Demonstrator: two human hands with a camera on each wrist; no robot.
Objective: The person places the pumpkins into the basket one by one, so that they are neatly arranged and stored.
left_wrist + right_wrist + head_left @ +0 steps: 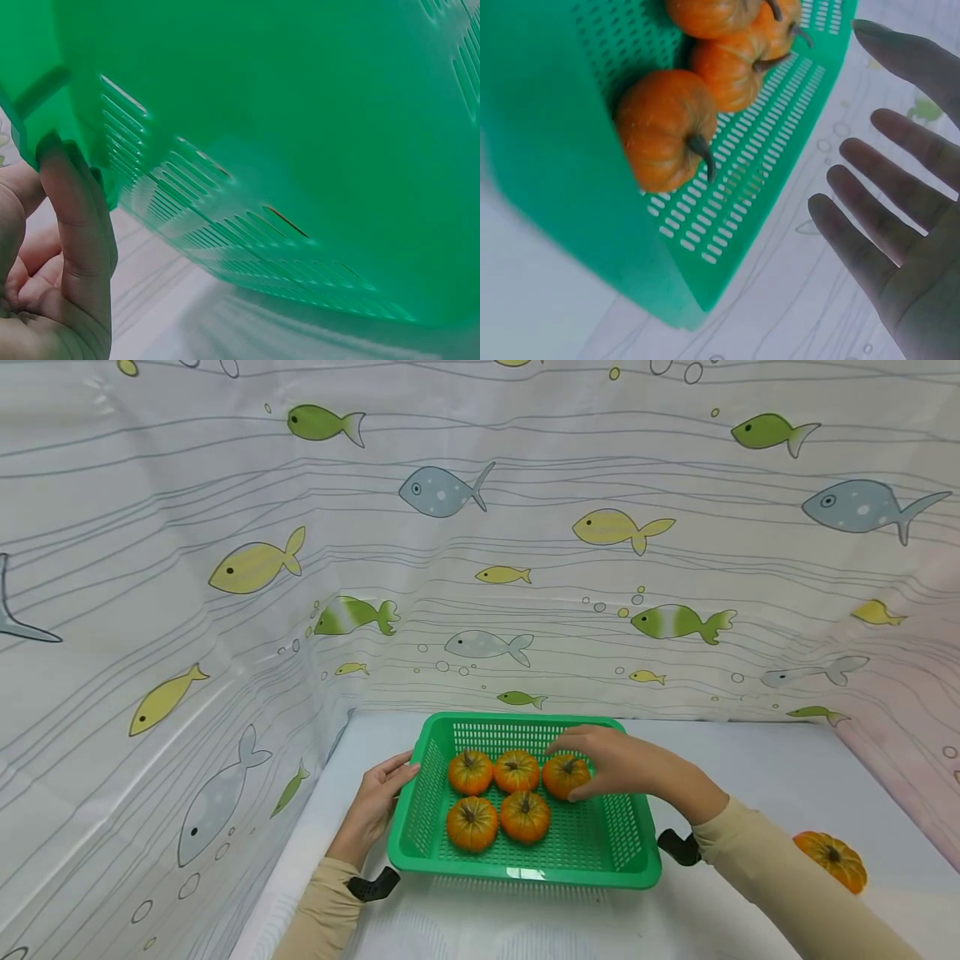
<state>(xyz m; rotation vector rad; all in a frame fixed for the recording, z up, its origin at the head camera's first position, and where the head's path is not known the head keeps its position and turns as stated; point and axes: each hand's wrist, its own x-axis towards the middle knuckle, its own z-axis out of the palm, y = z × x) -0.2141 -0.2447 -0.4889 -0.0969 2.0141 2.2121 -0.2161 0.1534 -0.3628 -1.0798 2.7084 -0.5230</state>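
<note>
A green plastic basket (435, 862) with slotted walls holds several small orange pumpkins (472, 825) with dark stems. At its left side my left hand (375, 802) grips the rim; the left wrist view shows the fingers (75, 202) hooked up under the edge. Over the right part of the basket reaches my right hand (618, 764), beside and partly in front of the back-row right pumpkin (562, 775). The right wrist view has that right hand (907, 210) with fingers spread and nothing held, apart from the pumpkins seen there.
One more pumpkin (834, 860) lies on the white table (720, 752) at the right, partly hidden by my right sleeve. A fish-patterned sheet (555, 635) stands behind the table and along both sides.
</note>
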